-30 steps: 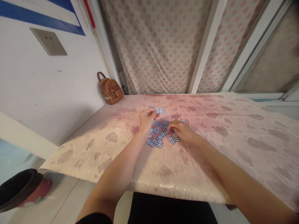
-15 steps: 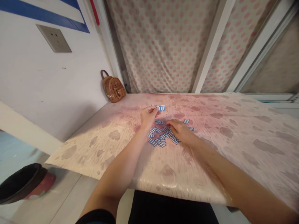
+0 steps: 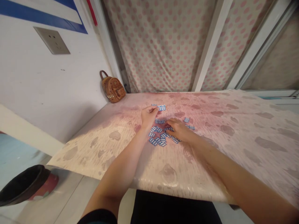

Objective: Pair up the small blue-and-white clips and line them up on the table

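Observation:
My left hand (image 3: 149, 117) is held over the far middle of the table, its thumb and fingers pinched on a small white card (image 3: 161, 108) with blue-bordered boxes. Just beyond that hand, part of another such piece (image 3: 154, 105) shows. Nearer me is a loose scatter of small blue-and-white cards (image 3: 161, 141), some overlapping. My right hand (image 3: 178, 128) is low over the right side of this scatter, fingers curled at one small card (image 3: 168, 128); its fingertips partly cover it. Two pieces lie past the right hand, one of them a tilted card (image 3: 186, 119).
A patterned plastic cloth covers the table (image 3: 112, 158). At its back left corner a small brown backpack (image 3: 114, 89) leans by the wall. A dotted curtain (image 3: 163, 46) hangs behind. On the floor at left stands a dark-rimmed bucket (image 3: 44, 186).
My right hand has shifted slightly, its fingers drawing down to a card in the scatter. My left hand keeps its card in nearly the same place. The view has turned a little.

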`<state>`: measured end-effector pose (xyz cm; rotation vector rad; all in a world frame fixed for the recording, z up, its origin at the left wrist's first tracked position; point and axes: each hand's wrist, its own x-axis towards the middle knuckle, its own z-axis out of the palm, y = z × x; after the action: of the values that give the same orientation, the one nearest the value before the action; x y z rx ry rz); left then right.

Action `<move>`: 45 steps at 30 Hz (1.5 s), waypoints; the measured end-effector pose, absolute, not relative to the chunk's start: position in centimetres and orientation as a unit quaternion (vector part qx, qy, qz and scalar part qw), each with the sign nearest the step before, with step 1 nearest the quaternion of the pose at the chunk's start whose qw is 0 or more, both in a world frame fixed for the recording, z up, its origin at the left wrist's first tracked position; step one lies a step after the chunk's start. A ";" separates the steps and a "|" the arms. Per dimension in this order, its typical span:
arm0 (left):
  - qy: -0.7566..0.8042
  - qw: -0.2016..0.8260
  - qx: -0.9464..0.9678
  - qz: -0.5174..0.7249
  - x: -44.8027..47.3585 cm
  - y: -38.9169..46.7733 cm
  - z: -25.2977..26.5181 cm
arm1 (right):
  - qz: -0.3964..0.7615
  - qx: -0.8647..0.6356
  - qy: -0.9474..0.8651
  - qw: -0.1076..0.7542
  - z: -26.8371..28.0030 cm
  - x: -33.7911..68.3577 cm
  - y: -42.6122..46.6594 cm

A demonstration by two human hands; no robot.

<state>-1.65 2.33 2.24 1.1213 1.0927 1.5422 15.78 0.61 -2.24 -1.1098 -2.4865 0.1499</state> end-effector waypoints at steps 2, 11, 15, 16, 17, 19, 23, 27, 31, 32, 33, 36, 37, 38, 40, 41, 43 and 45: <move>0.442 0.455 0.457 0.624 -1.7 2.5 2.0 | 0.047 -0.404 -0.890 0.205 -2.2 15.8 0.5; 0.417 0.453 0.482 0.623 -1.2 3.0 0.7 | 0.125 -0.458 -0.752 0.457 -0.2 16.6 -0.3; 0.424 0.444 0.500 0.611 -0.3 2.5 0.2 | 0.276 -0.471 -0.626 0.557 0.5 17.0 -0.3; 0.425 0.443 0.504 0.608 -0.1 2.3 0.1 | 0.317 -0.462 -0.603 0.568 0.5 17.1 -0.3; 0.426 0.443 0.506 0.605 0.1 2.2 0.0 | 0.350 -0.452 -0.587 0.573 0.5 17.1 -0.4; 0.424 0.444 0.515 0.599 0.4 1.8 -0.1 | 0.382 -0.443 -0.579 0.568 0.4 17.1 -0.5; 0.407 0.471 0.520 0.585 1.0 1.2 -0.1 | 0.327 -0.489 -0.587 0.556 0.1 17.2 -0.6; 0.398 0.503 0.503 0.580 1.3 0.6 0.2 | 0.272 -0.523 -0.588 0.554 -0.1 16.9 -0.6; 0.389 0.519 0.496 0.578 1.6 0.2 0.5 | 0.253 -0.511 -0.600 0.561 -0.5 16.5 -0.6; 0.390 0.520 0.495 0.576 1.7 0.1 0.6 | 0.249 -0.508 -0.604 0.561 -0.6 16.4 -0.5; 0.392 0.521 0.494 0.576 1.7 0.0 0.7 | 0.245 -0.505 -0.609 0.560 -0.7 16.4 -0.5; 0.391 0.526 0.490 0.575 1.7 -0.1 0.8 | 0.238 -0.506 -0.613 0.558 -0.9 16.5 -0.4; 0.389 0.529 0.490 0.573 1.7 -0.1 0.8 | 0.237 -0.509 -0.613 0.556 -0.9 16.6 -0.4; 0.387 0.531 0.491 0.572 1.7 -0.1 0.8 | 0.237 -0.512 -0.612 0.555 -1.0 16.6 -0.3; 0.387 0.534 0.492 0.568 1.8 0.0 0.7 | 0.238 -0.515 -0.612 0.551 -1.1 16.7 -0.2; 0.387 0.534 0.493 0.567 1.8 0.0 0.7 | 0.238 -0.516 -0.613 0.549 -1.1 16.7 -0.2; 0.389 0.534 0.492 0.567 1.8 0.0 0.7 | 0.237 -0.519 -0.614 0.545 -1.3 16.7 -0.1; 0.388 0.534 0.492 0.568 1.8 0.0 0.8 | 0.235 -0.526 -0.616 0.538 -1.3 16.7 -0.1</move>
<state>1.80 -0.01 0.77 1.1723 0.9241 1.3527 16.69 -0.05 -1.29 -1.2504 -1.4649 0.5599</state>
